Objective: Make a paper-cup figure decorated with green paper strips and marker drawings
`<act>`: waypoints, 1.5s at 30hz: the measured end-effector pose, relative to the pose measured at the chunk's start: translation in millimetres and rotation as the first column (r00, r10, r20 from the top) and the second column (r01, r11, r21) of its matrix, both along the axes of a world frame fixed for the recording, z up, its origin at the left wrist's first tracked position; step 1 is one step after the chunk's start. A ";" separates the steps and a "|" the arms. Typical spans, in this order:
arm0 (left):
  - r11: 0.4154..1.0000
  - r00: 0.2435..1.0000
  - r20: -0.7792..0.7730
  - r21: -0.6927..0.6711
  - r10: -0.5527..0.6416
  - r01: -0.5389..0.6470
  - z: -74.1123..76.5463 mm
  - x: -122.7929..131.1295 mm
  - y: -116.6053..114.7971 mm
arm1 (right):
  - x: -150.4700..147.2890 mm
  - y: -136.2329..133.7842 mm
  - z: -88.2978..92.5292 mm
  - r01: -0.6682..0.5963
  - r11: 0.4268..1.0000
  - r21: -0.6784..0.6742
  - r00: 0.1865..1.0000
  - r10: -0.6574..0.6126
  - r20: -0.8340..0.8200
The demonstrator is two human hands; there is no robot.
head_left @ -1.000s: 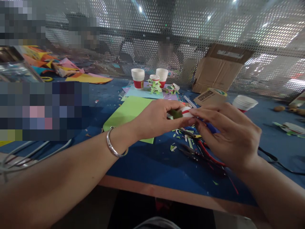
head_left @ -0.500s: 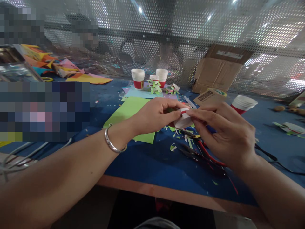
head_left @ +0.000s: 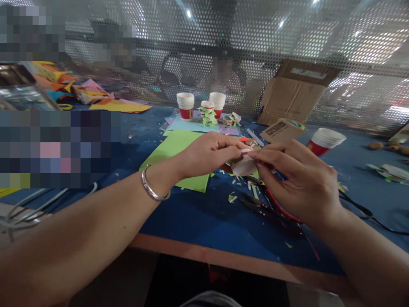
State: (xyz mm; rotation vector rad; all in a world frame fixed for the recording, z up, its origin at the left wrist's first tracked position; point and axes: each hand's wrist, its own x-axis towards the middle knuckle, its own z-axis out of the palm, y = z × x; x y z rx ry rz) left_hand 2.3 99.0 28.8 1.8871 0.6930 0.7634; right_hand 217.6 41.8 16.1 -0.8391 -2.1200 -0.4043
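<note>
Above the table, my left hand [head_left: 212,154] grips a cut-down white paper cup [head_left: 244,168] with a red band near its top. My right hand [head_left: 298,181] pinches the same piece at its right edge, between thumb and forefinger; the fingertips partly cover it. Under my left wrist lies a sheet of bright green paper [head_left: 172,147]. Below the right hand are pliers with red handles [head_left: 281,207] and scattered green and white paper scraps [head_left: 232,198].
Stacked paper cups [head_left: 185,106] stand at the back, beside green-trimmed paper cup pieces [head_left: 208,113]. Another cup stack [head_left: 325,141] leans at the right. Folded cardboard [head_left: 289,94] rests against the perforated screen. Coloured paper [head_left: 92,91] is piled at back left.
The paper cup piece has tipped and shifted slightly left and down between my hands. My right fingers have moved a little along its edge; my left hand is nearly still.
</note>
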 end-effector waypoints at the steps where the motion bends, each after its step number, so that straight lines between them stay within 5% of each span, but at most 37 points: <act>1: 1.000 1.000 -0.014 -0.001 -0.006 0.006 0.8 -0.7 -0.1 | -0.3 0.1 -0.2 0.002 1.000 -0.003 1.000 -0.002 0.005; 13: 0.966 0.998 -0.066 0.259 0.011 0.007 -4.2 -2.2 -3.1 | 0.8 -1.4 -0.5 0.005 0.999 -0.037 0.999 -0.006 -0.033; 27: 0.995 1.000 -0.007 -0.095 -0.004 0.004 5.4 -4.7 -0.6 | 3.6 -2.9 -1.0 0.021 0.999 -0.026 1.000 -0.020 0.024; 41: 0.986 1.000 0.008 -0.165 0.012 -0.011 3.0 -2.4 -2.0 | 3.7 2.9 -1.3 0.028 0.993 -0.117 0.996 -0.037 -0.081; 45: 0.995 0.998 -0.023 -0.084 -0.059 0.057 -0.3 -4.0 -0.1 | 4.4 4.8 -1.1 0.033 0.982 -0.187 0.992 -0.055 -0.115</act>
